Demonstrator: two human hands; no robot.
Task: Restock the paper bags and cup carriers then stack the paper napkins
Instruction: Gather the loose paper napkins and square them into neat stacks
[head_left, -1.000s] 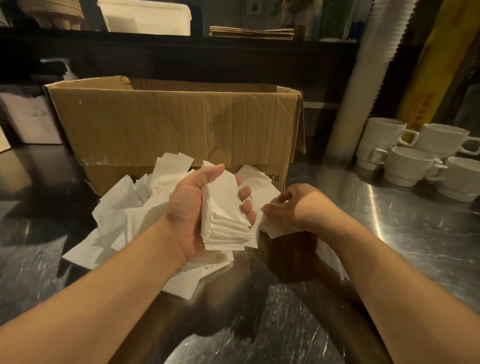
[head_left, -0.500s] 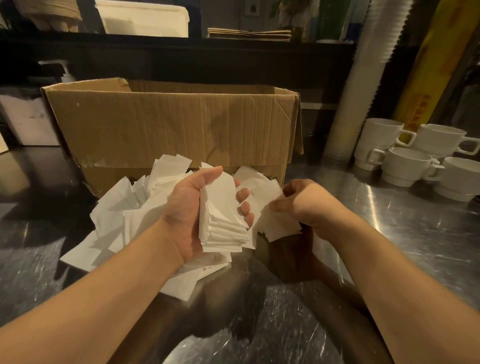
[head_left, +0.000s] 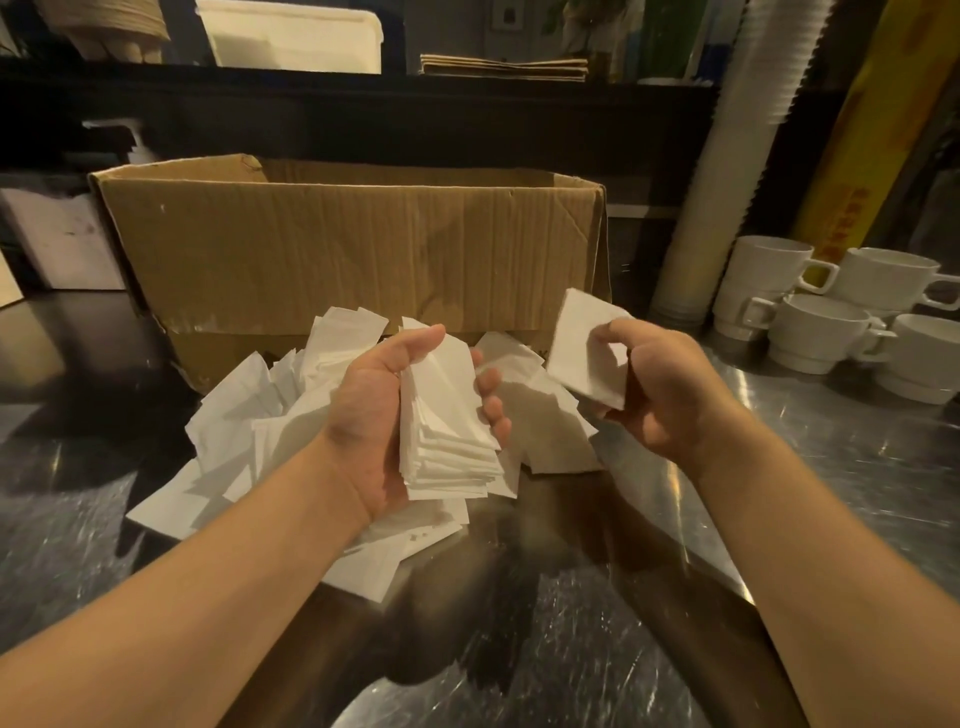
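- Head view: your left hand (head_left: 384, 415) grips the squared stack of white folded paper napkins (head_left: 447, 415) in front of the brown cardboard box (head_left: 353, 249).
- Your right hand (head_left: 660, 384) pinches one white folded napkin (head_left: 582, 348), right of that stack.
- Lay it flush, edges aligned, before taking more from the loose white napkin heap (head_left: 249, 431).

Cardboard box (head_left: 353, 249), white mugs (head_left: 831, 317)

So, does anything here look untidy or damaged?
Yes. Loose napkins lie in a disordered heap on the metal counter, pointing in all directions. The cardboard box behind them is worn, with a creased front and a scuffed lower edge.
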